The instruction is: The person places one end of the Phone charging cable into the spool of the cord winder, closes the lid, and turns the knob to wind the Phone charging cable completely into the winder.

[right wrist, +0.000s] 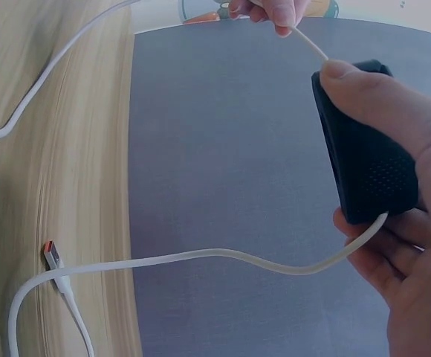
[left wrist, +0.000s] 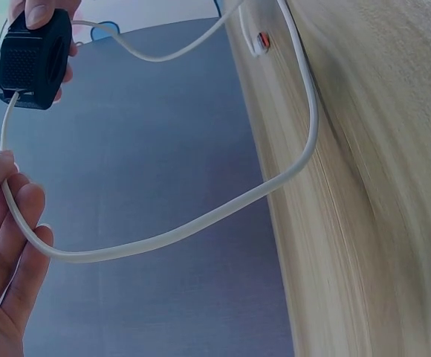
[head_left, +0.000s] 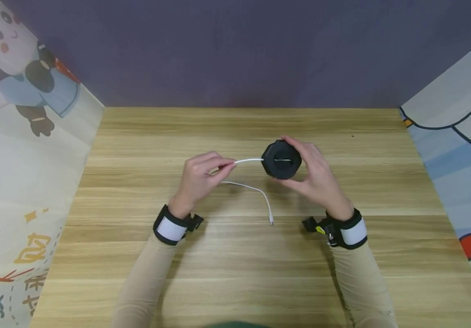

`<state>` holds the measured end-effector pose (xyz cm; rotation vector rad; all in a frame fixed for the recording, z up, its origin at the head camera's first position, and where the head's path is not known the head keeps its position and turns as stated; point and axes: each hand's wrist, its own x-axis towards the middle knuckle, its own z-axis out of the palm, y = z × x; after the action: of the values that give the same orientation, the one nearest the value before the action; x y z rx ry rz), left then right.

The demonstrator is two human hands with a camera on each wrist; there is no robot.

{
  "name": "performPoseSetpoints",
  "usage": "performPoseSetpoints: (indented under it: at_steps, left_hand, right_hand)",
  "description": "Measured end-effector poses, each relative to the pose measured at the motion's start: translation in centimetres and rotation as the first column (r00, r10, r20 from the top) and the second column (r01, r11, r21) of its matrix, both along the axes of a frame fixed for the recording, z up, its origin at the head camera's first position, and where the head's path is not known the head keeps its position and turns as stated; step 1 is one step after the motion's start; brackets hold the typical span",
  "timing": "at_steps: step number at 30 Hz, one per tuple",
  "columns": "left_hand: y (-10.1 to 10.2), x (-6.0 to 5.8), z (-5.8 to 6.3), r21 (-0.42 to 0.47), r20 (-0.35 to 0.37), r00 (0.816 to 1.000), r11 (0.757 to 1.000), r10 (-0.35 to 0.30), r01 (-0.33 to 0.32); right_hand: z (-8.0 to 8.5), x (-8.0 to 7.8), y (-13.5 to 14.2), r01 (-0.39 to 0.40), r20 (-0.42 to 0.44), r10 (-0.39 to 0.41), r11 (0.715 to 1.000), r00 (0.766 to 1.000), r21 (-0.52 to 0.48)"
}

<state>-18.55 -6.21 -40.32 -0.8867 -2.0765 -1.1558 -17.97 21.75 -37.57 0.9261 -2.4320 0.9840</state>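
Held above the table is a black, many-sided cable winder (head_left: 272, 171), gripped at its edges by the thumb and fingers of my right hand (head_left: 317, 175). A white charging cable (head_left: 248, 160) enters one side, and a short piece crosses the slot in its face. To the left of the winder, my left hand (head_left: 197, 175) pinches the cable between thumb and fingers. In the right wrist view, cable also leaves the opposite end of the winder (right wrist: 375, 175). One plug (right wrist: 52, 256), orange inside, lies on the table. The left wrist view shows cable looping below the left hand.
The wood-grain table (head_left: 239, 273) lies beneath both hands, with a dark grey-purple panel (head_left: 252, 54) along its far edge. Printed cartoon sheets flank it at left (head_left: 22, 150) and right (head_left: 453, 150). Both wrists wear black straps with small cameras.
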Motion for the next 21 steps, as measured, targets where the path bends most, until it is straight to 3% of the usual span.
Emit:
performPoseSetpoints:
  at_steps: [21]
  left_hand:
    - [-0.46, -0.16, 0.24, 0.0, -0.009, 1.0, 1.0, 0.026, -0.026]
  right_hand:
    - [0.2, -0.12, 0.23, 0.003, -0.012, -0.003, 1.0, 1.0, 0.005]
